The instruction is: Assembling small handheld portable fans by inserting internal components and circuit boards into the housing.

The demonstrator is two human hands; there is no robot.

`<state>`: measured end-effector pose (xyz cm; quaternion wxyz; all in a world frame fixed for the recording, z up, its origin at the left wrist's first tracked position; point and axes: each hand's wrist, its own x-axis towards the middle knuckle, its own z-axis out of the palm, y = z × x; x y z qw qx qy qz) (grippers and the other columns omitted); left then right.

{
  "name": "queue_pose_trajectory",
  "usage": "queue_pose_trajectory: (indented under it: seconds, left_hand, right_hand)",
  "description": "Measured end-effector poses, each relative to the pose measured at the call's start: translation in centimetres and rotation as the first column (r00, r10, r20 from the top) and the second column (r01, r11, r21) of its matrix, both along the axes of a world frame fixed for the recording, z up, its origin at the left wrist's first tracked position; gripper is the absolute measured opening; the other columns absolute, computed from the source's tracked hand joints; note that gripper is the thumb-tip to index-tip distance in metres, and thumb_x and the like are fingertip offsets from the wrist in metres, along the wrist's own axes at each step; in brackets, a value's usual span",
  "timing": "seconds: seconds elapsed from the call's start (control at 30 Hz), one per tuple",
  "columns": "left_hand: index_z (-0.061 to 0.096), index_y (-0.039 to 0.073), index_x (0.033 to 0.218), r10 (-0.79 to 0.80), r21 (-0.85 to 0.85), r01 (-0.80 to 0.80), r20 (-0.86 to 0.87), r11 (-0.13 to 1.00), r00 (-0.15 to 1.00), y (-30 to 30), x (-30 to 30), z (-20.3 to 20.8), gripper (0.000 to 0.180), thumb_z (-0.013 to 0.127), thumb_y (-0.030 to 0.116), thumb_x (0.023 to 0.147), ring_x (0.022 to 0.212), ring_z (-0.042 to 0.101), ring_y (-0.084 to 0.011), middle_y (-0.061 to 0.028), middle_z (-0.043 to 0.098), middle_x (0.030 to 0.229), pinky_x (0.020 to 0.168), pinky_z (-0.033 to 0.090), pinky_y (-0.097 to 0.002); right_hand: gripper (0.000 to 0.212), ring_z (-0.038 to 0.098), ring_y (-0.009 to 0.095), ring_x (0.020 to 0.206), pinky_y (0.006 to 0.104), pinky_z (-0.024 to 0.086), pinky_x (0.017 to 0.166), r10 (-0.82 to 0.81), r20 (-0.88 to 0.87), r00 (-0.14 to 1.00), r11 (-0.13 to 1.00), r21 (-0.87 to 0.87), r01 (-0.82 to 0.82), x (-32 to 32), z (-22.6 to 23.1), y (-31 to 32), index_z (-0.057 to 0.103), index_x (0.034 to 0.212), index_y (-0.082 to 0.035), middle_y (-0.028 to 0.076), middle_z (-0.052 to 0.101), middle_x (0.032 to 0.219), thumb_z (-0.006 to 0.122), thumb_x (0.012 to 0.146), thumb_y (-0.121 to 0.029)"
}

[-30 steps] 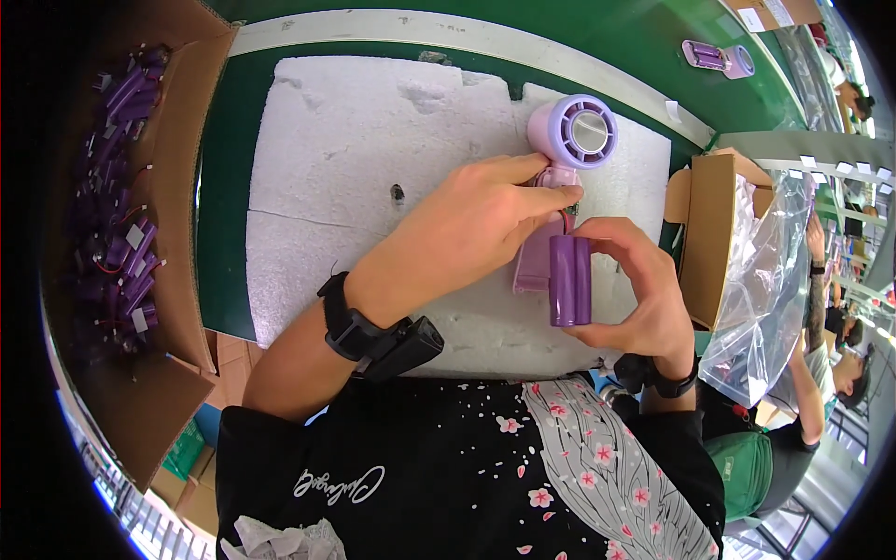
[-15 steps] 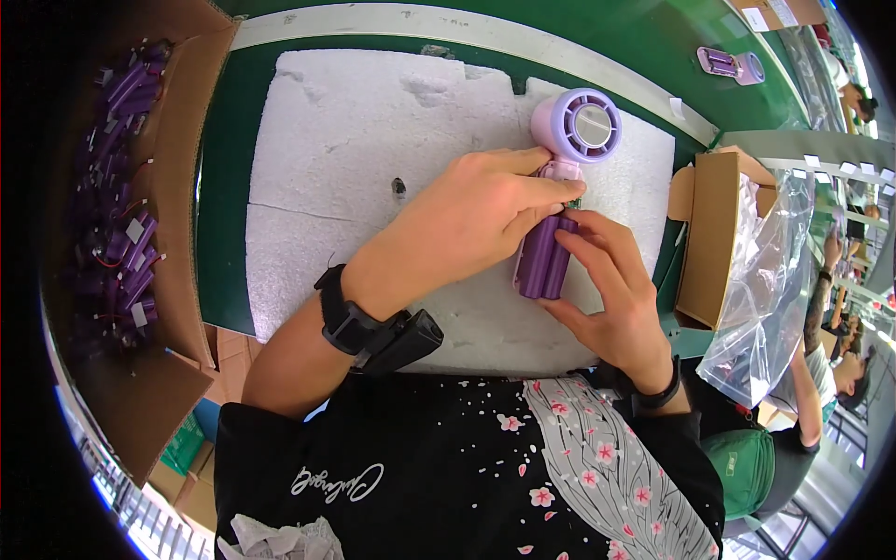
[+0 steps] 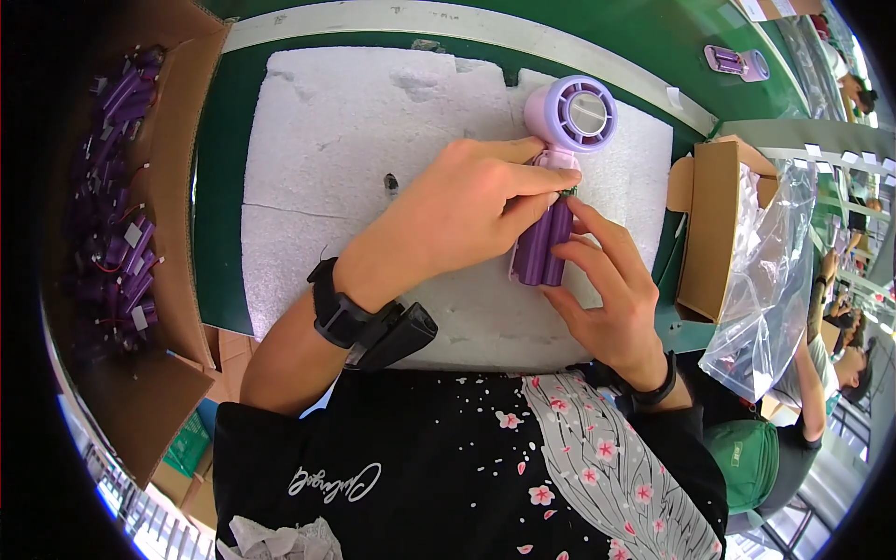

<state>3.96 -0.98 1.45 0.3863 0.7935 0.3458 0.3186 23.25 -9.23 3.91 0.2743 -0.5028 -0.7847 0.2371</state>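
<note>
A lilac handheld fan lies on the white foam sheet, its round head away from me and its handle toward me. Two purple battery cells sit side by side in the opened handle. My left hand reaches over from the left, its fingers closed on the fan's neck and the small green circuit board there. My right hand curls round the right side of the cells, fingertips on them and thumb near their lower end. The fingers partly hide the board.
At the left stands a cardboard box of purple battery packs with wires. A smaller carton with clear plastic film stands at the right. Another opened fan lies far right on the green surface. A co-worker sits beyond the carton.
The fan and both hands have shifted slightly away from me and to the left in view. My right fingers have loosened a little along the cells; the left hand keeps its hold.
</note>
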Motion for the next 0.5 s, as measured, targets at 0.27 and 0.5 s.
queue_pose_trajectory:
  seconds: [0.27, 0.5]
  left_hand:
    - [0.069, 0.009, 0.118, -0.054, -0.137, 0.058, 0.029, 0.989, 0.998, 0.3, -0.4, 0.3, 0.040, 0.074, 0.010, 0.078, 0.086, 0.071, -0.0282, -0.0195, 0.067, 0.115, 0.075, 0.056, -0.0304]
    - [0.066, 0.011, 0.124, -0.096, -0.134, 0.100, 0.036, 0.986, 0.995, 0.7, -0.4, 0.2, 0.053, 0.080, 0.013, 0.073, 0.086, 0.071, -0.0252, -0.0206, 0.065, 0.121, 0.077, 0.057, -0.0299]
  right_hand:
    - [0.039, 0.064, 0.030, 0.103, 0.0368, 0.055, 0.086, -0.033, -0.002, 0.999, 0.999, -0.031, 0.033, 0.0, -0.3, 0.2, 0.062, 0.084, -0.003, 0.019, 0.057, 0.132, 0.084, 0.054, 0.006]
    - [0.040, 0.061, 0.029, 0.097, 0.0383, 0.053, 0.081, 0.005, -0.082, 0.997, 0.993, -0.118, -0.015, 1.0, 0.0, 1.2, 0.054, 0.083, -0.005, 0.017, 0.054, 0.128, 0.083, 0.057, 0.006]
